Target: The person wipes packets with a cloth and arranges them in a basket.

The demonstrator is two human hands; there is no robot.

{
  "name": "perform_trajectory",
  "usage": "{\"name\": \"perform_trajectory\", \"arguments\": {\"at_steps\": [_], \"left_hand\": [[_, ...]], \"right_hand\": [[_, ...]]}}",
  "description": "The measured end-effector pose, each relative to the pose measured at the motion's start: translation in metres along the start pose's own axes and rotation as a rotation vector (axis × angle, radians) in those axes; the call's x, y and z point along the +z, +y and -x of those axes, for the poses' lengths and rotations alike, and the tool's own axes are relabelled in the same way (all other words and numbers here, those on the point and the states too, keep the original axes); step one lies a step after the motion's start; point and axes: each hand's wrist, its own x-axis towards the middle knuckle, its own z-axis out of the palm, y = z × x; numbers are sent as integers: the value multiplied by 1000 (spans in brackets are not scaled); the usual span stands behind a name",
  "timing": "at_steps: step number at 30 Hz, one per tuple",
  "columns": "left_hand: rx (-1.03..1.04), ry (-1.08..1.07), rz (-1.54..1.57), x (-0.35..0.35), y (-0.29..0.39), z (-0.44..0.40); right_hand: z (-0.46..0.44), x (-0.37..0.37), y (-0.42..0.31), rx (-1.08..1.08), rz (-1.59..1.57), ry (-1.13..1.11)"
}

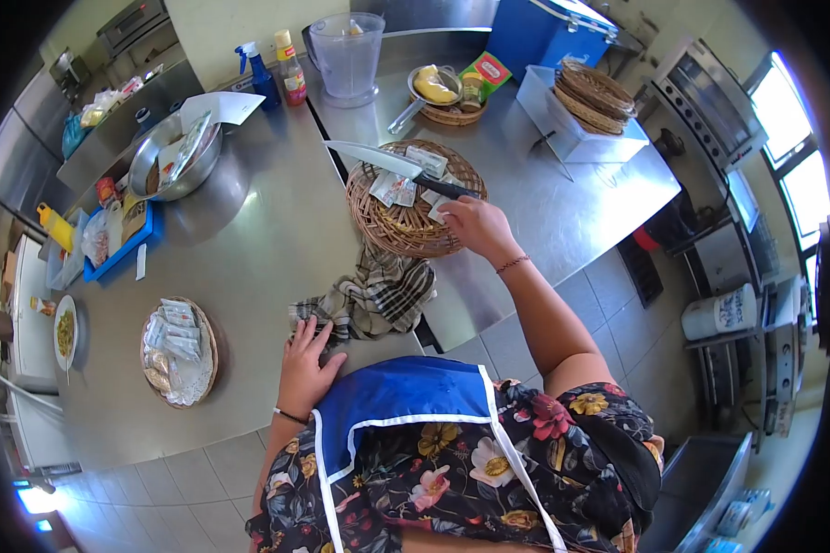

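Note:
My right hand (pixel 480 228) is closed at the black handle of a large kitchen knife (pixel 373 157). The blade points left above an upturned-looking round wicker basket (pixel 387 226), where several small paper packets (pixel 394 188) lie. One packet sits right by my right fingertips. My left hand (pixel 309 369) rests open, fingers spread, at the near edge of the steel table. Its fingertips touch a crumpled checked cloth (pixel 378 295), which lies against the basket's near side.
A lined wicker basket of packets (pixel 180 355) stands to the left, beyond it a plate of food (pixel 65 332). A steel bowl (pixel 180 157), blue tray (pixel 143 241), clear pitcher (pixel 346 55), strainer (pixel 433 85), plastic bin with baskets (pixel 572 129) and blue cooler (pixel 551 41) line the back.

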Motion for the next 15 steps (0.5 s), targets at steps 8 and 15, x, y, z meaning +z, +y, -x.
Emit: {"name": "perform_trajectory", "arguments": {"at_steps": [8,15], "left_hand": [[-99,3,-8,0,9,3],[-147,28,-19,3,17,7]], "right_hand": [[-34,14,19,-107,151,-295],[-49,1,13,-107,140,-415]]}}
